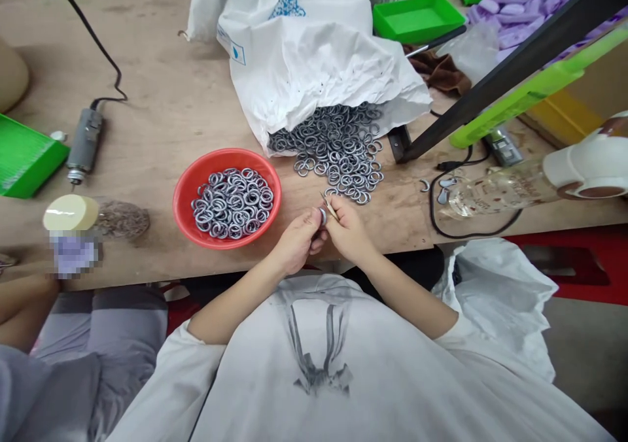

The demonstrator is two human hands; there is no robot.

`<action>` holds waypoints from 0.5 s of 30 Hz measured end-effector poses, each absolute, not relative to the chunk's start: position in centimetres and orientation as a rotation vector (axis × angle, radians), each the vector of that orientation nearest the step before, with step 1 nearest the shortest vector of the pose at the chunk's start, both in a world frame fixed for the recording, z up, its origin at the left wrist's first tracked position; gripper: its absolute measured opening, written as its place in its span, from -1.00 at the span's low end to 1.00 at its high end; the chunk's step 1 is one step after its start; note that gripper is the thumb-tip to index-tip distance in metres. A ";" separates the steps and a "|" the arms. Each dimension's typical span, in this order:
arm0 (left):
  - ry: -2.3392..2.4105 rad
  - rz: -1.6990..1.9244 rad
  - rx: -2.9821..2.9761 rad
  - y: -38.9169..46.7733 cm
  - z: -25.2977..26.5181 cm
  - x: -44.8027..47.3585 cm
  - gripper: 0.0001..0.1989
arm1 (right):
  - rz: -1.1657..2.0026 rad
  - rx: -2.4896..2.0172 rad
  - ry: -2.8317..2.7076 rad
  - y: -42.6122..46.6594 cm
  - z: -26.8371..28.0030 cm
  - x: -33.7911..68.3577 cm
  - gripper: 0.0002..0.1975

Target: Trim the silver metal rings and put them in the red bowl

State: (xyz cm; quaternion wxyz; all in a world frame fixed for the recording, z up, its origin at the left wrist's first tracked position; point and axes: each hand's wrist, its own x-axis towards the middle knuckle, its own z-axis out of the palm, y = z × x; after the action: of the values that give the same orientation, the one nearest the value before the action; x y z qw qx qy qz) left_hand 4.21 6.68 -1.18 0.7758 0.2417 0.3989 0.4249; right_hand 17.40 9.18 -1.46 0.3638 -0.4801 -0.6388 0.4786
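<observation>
1. We hold one grey ring (pixel 322 216) in our left hand (pixel 297 240), pinched at the thumb tip, with its curved edge showing just past the thumb
2. Our right hand (pixel 349 233) has its fingers drawn narrow around a thin pointed tool (pixel 330 208), the point aimed away from us
3. The ring lies between our two hands, just beside the tool; we cannot tell whether the two touch
4. Our hands are close together at the near edge of the wooden table (pixel 167 89), in front of our shirt (pixel 245 357)
5. Just left of our left hand stands a red bowl (pixel 179 200) of rings
6. Ahead, loose rings (pixel 350 161) spill from a white sack (pixel 318 63) nearly to our right fingertips, so forward room is tight
7. Bare wood shows between bowl and spill, a narrow gap
8. On our right, well apart, lie a looped black cable (pixel 432 213) and a bottle (pixel 520 184)
</observation>
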 end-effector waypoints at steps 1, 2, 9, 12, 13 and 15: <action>0.879 0.950 0.546 6.6 -1.3 4.4 -0.25 | 1.114 -1.221 -1.685 9.0 -1.6 17.5 -0.79; 0.895 0.989 0.563 6.6 -1.3 4.6 -0.27 | 1.029 -1.184 -1.698 8.9 -1.6 17.6 -0.81; 0.893 1.056 0.609 5.9 -0.6 4.9 -0.35 | 0.886 -0.960 -1.775 9.6 -0.4 19.0 -0.81; 0.834 1.028 0.620 5.6 -0.3 4.8 -0.38 | 1.029 -1.090 -1.670 9.9 -0.1 19.4 -0.61; 0.819 1.028 0.609 5.6 -0.2 4.8 -0.38 | 1.005 -1.091 -1.716 9.8 0.0 19.6 -0.59; 0.808 1.036 0.558 5.6 -0.1 4.7 -0.38 | 0.864 -0.999 -1.911 9.3 0.3 19.8 -0.60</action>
State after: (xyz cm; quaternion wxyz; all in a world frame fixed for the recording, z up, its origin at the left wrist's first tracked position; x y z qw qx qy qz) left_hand 4.69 5.57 -0.12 0.7560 0.2558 0.3704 0.4752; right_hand 19.77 9.28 0.30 0.3979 -0.3944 -0.7549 0.3410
